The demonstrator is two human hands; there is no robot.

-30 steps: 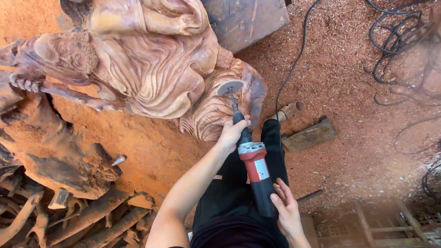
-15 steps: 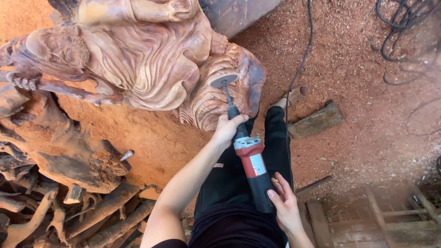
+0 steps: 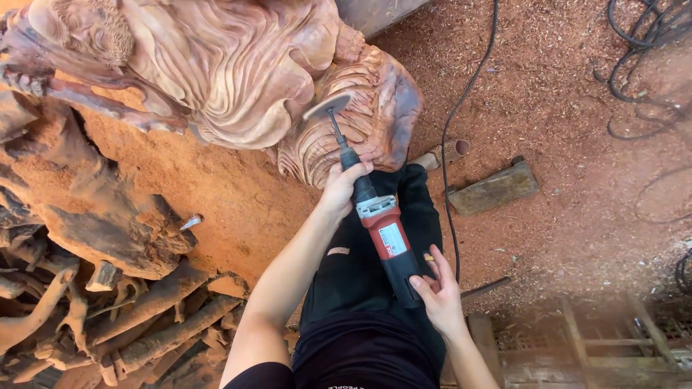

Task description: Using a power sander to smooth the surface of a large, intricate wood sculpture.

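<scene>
Red grinder [image 3: 386,241] in both clamped grips, left hand [image 3: 344,185], right hand [image 3: 440,295], disc [image 3: 326,106] against carved wood sculpture [image 3: 238,79].

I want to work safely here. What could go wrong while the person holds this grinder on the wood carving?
1. The left hand grips the grinder close to its long shaft, bare. If the disc catches in the carving, it could kick toward the fingers.
2. The black cable lies on the ground beside the person's leg; it may snag or trip.
3. The right hand holds only the rear end, so control might be weak.
</scene>
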